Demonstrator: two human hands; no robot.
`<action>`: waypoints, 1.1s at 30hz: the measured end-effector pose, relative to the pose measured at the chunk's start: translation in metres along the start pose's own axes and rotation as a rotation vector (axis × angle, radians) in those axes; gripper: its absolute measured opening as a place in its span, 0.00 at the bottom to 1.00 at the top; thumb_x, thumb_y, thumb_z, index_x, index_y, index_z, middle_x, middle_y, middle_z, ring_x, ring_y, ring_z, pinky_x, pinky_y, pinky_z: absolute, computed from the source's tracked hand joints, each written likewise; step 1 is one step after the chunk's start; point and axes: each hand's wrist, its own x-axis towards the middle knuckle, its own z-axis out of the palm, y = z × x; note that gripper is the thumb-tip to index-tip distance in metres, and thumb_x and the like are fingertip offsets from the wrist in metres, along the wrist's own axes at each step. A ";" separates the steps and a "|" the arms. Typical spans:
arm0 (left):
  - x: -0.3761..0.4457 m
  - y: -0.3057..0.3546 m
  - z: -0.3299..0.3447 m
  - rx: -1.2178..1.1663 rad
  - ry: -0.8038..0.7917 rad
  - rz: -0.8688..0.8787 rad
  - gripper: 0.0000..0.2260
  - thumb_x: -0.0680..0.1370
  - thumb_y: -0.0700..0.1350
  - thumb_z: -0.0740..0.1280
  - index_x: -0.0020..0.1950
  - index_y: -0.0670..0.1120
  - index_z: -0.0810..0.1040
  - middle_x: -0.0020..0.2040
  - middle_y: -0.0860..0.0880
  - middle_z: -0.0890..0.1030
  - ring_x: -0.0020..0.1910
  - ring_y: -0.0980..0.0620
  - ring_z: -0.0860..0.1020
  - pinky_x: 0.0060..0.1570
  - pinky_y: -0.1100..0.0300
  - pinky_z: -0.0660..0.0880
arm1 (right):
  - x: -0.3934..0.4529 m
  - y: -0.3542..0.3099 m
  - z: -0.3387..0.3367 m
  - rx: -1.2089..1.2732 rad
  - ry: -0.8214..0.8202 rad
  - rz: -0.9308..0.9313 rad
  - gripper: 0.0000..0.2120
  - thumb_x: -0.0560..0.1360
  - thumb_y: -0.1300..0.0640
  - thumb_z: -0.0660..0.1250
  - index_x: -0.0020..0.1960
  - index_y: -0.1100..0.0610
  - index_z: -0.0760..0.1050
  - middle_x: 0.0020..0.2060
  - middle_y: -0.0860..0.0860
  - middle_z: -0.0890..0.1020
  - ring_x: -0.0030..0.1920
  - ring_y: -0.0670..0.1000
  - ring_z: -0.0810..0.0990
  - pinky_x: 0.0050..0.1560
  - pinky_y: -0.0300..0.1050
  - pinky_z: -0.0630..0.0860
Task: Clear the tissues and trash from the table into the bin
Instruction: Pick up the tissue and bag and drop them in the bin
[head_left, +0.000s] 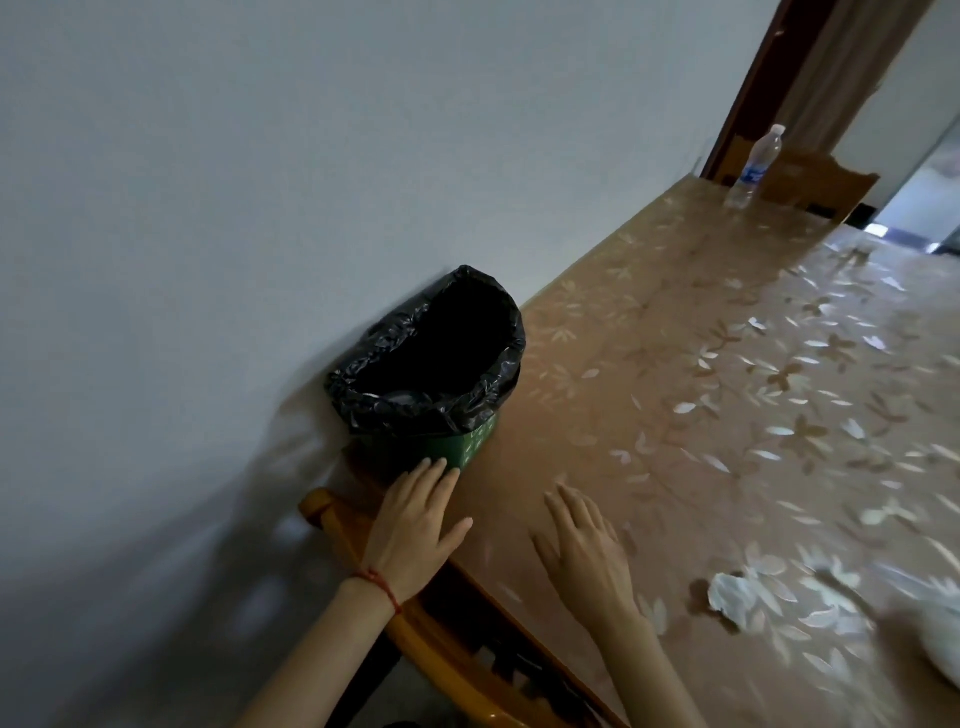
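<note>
A green bin (470, 447) lined with a black bag (415, 410) stands on the table's near left corner against the wall. My left hand (415, 525) lies flat with its fingertips touching the bin's base, holding nothing. My right hand (582, 545) hovers open, palm down, over the table just right of the bin. A crumpled white tissue (735, 597) lies on the table to the right of my right hand. A blurred white piece of trash (943, 644) sits at the right edge of the view.
The table (675, 364) has a brown cloth with a pale leaf pattern. A clear plastic water bottle (756, 169) stands at its far end, near a wooden chair back (810, 182). Another wooden chair (452, 654) sits below the near edge. A white wall runs along the left.
</note>
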 end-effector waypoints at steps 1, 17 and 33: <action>0.002 0.002 0.003 0.013 0.000 0.030 0.26 0.73 0.59 0.54 0.60 0.44 0.77 0.58 0.46 0.80 0.58 0.46 0.78 0.54 0.52 0.75 | -0.004 0.002 -0.001 -0.017 0.005 0.035 0.24 0.64 0.48 0.76 0.56 0.57 0.79 0.55 0.54 0.82 0.55 0.54 0.81 0.48 0.48 0.79; 0.027 0.097 0.039 -0.028 -0.187 0.458 0.32 0.78 0.60 0.39 0.60 0.44 0.77 0.58 0.45 0.80 0.58 0.45 0.78 0.53 0.49 0.75 | -0.120 0.056 -0.025 0.013 0.060 0.578 0.19 0.73 0.51 0.67 0.61 0.60 0.74 0.59 0.58 0.79 0.57 0.58 0.79 0.47 0.54 0.81; -0.017 0.235 0.067 -0.043 -0.231 0.548 0.31 0.78 0.61 0.43 0.60 0.41 0.76 0.58 0.42 0.80 0.58 0.43 0.78 0.54 0.45 0.74 | -0.230 0.141 -0.067 0.072 0.067 0.714 0.26 0.77 0.43 0.52 0.59 0.61 0.76 0.56 0.58 0.80 0.56 0.58 0.80 0.51 0.51 0.79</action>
